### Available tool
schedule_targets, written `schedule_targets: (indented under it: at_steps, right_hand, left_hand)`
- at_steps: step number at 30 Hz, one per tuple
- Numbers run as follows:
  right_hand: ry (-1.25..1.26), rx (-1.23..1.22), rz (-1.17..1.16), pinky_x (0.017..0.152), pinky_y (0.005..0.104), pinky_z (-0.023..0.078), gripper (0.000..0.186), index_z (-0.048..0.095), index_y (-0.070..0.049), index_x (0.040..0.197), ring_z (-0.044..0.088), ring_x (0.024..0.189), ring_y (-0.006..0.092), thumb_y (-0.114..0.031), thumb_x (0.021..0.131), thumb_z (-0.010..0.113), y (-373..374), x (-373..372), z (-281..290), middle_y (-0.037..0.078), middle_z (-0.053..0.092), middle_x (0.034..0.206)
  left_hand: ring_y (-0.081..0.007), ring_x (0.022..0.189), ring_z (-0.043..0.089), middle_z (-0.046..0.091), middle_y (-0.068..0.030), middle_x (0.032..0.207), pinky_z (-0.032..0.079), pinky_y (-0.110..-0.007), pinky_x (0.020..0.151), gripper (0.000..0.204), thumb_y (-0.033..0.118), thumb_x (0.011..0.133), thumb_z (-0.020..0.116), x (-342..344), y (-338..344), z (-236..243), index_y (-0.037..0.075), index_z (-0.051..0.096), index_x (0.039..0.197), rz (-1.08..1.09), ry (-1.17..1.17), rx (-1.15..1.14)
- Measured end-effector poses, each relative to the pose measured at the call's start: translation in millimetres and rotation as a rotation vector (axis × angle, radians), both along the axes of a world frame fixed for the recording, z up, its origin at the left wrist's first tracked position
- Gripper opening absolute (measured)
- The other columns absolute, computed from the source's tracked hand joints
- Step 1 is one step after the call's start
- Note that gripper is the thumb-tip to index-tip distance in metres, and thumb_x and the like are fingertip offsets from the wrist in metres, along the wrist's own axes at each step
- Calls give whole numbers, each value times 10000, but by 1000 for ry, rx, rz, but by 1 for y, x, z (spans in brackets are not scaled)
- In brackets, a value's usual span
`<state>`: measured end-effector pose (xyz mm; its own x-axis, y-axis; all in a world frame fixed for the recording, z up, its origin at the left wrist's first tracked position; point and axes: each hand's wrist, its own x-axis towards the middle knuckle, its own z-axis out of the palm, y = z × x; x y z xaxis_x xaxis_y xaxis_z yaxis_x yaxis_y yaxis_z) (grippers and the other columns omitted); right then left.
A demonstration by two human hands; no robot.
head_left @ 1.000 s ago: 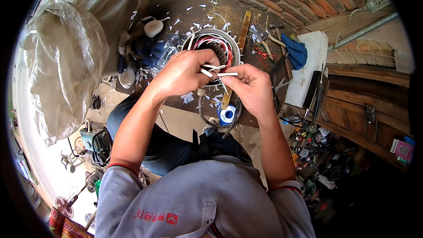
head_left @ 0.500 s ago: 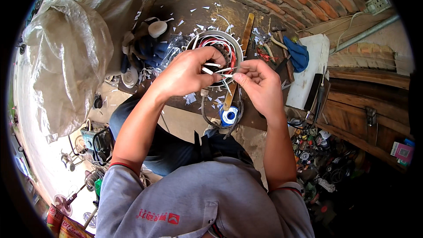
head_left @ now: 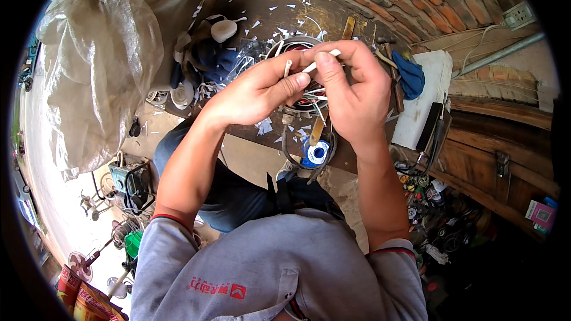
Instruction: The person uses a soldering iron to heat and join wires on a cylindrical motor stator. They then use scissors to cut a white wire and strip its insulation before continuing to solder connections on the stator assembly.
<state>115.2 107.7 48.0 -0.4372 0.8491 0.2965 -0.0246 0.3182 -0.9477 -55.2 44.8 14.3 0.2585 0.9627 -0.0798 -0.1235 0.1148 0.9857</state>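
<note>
Both hands are raised close together over a round metal motor stator (head_left: 292, 42) wound with red and white wires. My right hand (head_left: 361, 86) is closed, pinching a short white sleeving tube (head_left: 322, 61) between thumb and index finger. My left hand (head_left: 253, 92) is closed at the tube's other end, its thumb against the fingers. A second white tube (head_left: 288, 68) sticks up between the left thumb and index finger. Below the fingers, thin white and green wires (head_left: 318, 100) come out of the stator. The hands hide most of the windings.
Paper scraps litter the dark wooden table (head_left: 250, 0). A yellowish strip (head_left: 318, 132) runs under the stator. At the near edge are a blue spool (head_left: 316, 153) and a dark cable (head_left: 286, 148). A blue cloth (head_left: 409, 75) lies right; plastic sheeting (head_left: 101, 71) hangs left.
Both hands have risen and moved slightly away from me, off the stator. The pinched white tube now points up and to the right. The whole view has shifted a little.
</note>
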Motion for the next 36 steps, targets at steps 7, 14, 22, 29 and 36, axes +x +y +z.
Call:
schedule_targets:
  at_steps: [7, 14, 22, 29, 36]
  right_hand:
    - [-421, 0, -43, 673, 248, 467, 192, 647, 28, 1138, 562, 720, 95, -73, 1012, 542, 11, 60, 0, 55, 663, 905]
    - [-615, 175, 74, 723, 382, 480, 155, 693, -4, 1040, 602, 792, 308, -37, 900, 636, 5, 69, -14, 133, 631, 846]
    - [-666, 395, 98, 745, 417, 480, 112, 689, -21, 965, 591, 825, 334, -29, 856, 665, 8, 60, -16, 125, 636, 849]
    - [-707, 468, 142, 733, 415, 479, 127, 687, -27, 967, 582, 824, 318, -27, 840, 680, 9, 58, -13, 114, 617, 853]
    - [-708, 422, 252, 732, 417, 477, 110, 666, -12, 961, 585, 829, 334, -10, 852, 665, 11, 51, -10, 139, 581, 851]
  left_hand:
    - [-282, 878, 649, 672, -146, 940, 502, -369, 801, 143, 71, 877, 692, -8, 4, -8, -29, 696, 980, 33, 455, 334]
    - [-296, 850, 670, 680, -134, 902, 507, -385, 752, 145, 85, 868, 689, -2, 8, -8, 12, 713, 991, -26, 594, 261]
    - [-310, 860, 665, 681, -108, 904, 503, -394, 739, 149, 126, 849, 712, -1, 8, -9, 60, 728, 981, -30, 666, 277]
    - [-312, 853, 668, 685, -106, 900, 503, -397, 733, 143, 134, 844, 719, -1, 8, -9, 68, 729, 970, -25, 647, 267]
    - [-312, 845, 670, 691, -98, 897, 503, -395, 723, 160, 142, 818, 742, 0, 5, -7, 74, 727, 961, -3, 652, 299]
